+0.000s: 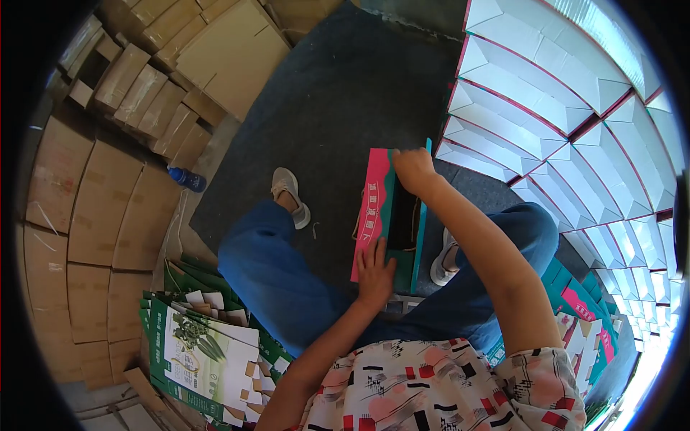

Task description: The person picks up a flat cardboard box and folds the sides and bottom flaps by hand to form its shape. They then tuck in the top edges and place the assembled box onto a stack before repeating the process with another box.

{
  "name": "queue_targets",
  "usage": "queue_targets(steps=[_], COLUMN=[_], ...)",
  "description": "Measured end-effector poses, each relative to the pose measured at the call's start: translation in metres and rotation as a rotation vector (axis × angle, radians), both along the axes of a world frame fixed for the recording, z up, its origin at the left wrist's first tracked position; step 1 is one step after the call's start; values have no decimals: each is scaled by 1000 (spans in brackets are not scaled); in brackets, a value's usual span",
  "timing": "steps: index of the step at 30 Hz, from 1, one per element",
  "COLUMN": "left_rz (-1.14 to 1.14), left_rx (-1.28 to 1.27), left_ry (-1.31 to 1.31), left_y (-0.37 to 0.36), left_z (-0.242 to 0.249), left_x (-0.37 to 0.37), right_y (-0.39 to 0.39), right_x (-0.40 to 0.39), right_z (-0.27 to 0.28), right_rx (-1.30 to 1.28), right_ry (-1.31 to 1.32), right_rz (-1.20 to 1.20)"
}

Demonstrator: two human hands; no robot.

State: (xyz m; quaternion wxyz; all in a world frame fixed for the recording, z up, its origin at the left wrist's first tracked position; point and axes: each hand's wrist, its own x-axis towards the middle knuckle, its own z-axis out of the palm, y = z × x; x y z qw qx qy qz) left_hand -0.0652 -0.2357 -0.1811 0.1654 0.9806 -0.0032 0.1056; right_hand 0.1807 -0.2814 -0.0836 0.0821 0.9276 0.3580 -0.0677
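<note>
Pink-and-green box (371, 208) sits between person's knees, long dark opening facing up, right shoe (443, 267) just beside its green edge. Left hand (376, 278) lies on near end, fingers spread over pink panel. Right hand (414, 171) curled up at far end, between pink panel and green flap, can't tell what it's pinching, if anything. Loads of dark floor (352, 79) past far end. Stacked white boxes (514, 79) edge in on right, brown cartons (93, 208) wall off left, blue bottle (187, 179) beside them.
</note>
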Motion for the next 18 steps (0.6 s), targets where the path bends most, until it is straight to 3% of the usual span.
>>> queue_targets(steps=[2,5,18], left_rz=[-9,-47,-124], left_rx=[-21,-91,-225], left_ry=[12,44,130], left_y=[2,-2,-19], left_z=[0,13,48], left_x=[-1,-4,-21], right_y=[-9,-14,-19], right_x=[-2,-1,1], right_z=[-18,-33,-57], right_rx=[-236,-287,-249], right_ry=[-4,15,-3], right_rz=[166,193,146])
